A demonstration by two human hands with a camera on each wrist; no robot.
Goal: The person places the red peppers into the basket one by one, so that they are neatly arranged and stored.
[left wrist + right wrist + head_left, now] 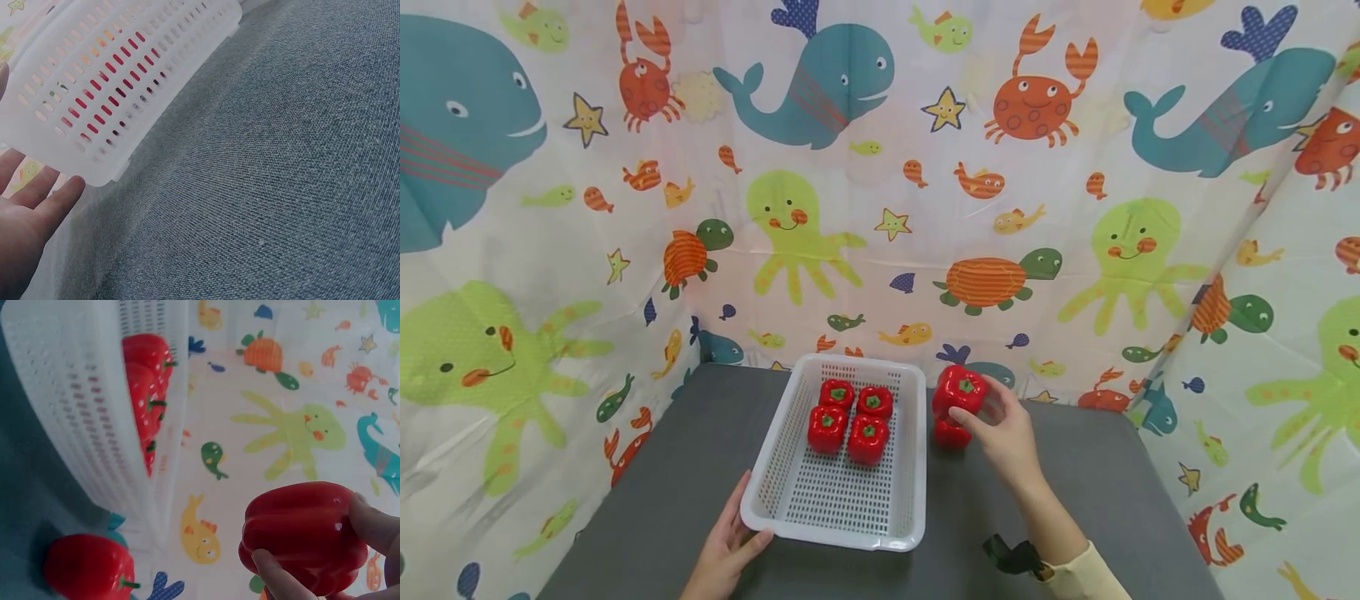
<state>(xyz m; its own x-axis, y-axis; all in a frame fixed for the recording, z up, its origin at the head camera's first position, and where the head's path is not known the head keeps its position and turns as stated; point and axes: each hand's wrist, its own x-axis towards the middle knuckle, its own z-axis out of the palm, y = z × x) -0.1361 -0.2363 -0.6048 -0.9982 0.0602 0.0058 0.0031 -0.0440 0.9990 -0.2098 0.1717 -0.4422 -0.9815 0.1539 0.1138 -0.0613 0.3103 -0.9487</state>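
My right hand [1003,429] grips a red bell pepper [306,534] between thumb and fingers, to the right of a white perforated plastic basket [831,529]. Below it, another red bell pepper [87,565] sits on the table, partly hidden in the head view by the held one. My left hand [726,537] is at the basket's near left corner, its fingers fairly straight against the outside. Several red bell peppers [867,440] with green stems stand in the far part of the basket. Through the side slots in the left wrist view, their red shows.
The basket stands on a dark grey table [655,500]. A white curtain [865,275] printed with sea animals hangs behind the table and along both sides. A dark strap [1015,557] hangs by the right wrist, near a pale yellow sleeve [1086,575].
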